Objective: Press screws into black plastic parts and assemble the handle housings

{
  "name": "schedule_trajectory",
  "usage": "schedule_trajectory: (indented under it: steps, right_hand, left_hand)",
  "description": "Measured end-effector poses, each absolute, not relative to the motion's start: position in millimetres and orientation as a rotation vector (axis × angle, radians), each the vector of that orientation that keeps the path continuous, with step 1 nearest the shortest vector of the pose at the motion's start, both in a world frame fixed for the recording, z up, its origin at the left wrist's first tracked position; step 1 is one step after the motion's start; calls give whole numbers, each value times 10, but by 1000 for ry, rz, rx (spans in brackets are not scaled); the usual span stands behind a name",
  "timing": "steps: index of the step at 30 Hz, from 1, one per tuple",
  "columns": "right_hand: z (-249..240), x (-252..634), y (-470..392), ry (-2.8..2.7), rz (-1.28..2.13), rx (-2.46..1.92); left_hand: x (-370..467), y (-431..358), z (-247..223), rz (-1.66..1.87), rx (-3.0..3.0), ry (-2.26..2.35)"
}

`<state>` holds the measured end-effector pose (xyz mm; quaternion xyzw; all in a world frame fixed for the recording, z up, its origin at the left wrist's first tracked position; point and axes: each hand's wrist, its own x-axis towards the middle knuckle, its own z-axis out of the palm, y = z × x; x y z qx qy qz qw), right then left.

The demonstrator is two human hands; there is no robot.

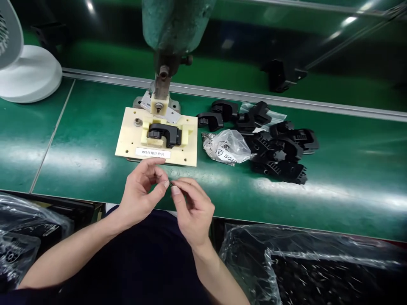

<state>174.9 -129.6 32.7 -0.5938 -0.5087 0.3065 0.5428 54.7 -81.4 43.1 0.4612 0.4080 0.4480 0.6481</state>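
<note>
At top centre, the green machine [176, 25] hangs over the board [190, 150]. Below, left hand [138, 195] and right hand [195, 212] pinch, seemingly, one tiny piece [171, 184], which slack fingertips could drop.

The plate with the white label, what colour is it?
The plate is pale cream, seen best in the head view.

White fan [30, 76] with round base, far left on green table [349, 169]. Metal rail [333, 106] along table's far edge. Black bracket [281, 77] beyond rail, far right.
</note>
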Motion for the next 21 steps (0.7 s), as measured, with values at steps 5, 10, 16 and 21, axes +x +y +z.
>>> schedule_trajectory:
  steps: [5, 10, 16, 21]
  right_hand:
    - [451, 1891, -1216, -1351, 816, -1384]
    - [520, 1942, -1152, -1584, 804, -1422]
    - [478, 1891, -1077, -1627, 736, -1374]
    - [311, 1716, -695, -1446, 233, -1329]
  left_hand:
    - [443, -743, 474, 892, 1451, 896]
    - [372, -671, 460, 830, 1821, 801]
    - [338, -658, 453, 930, 1824, 821]
    - [293, -324, 288, 1307, 1603, 919]
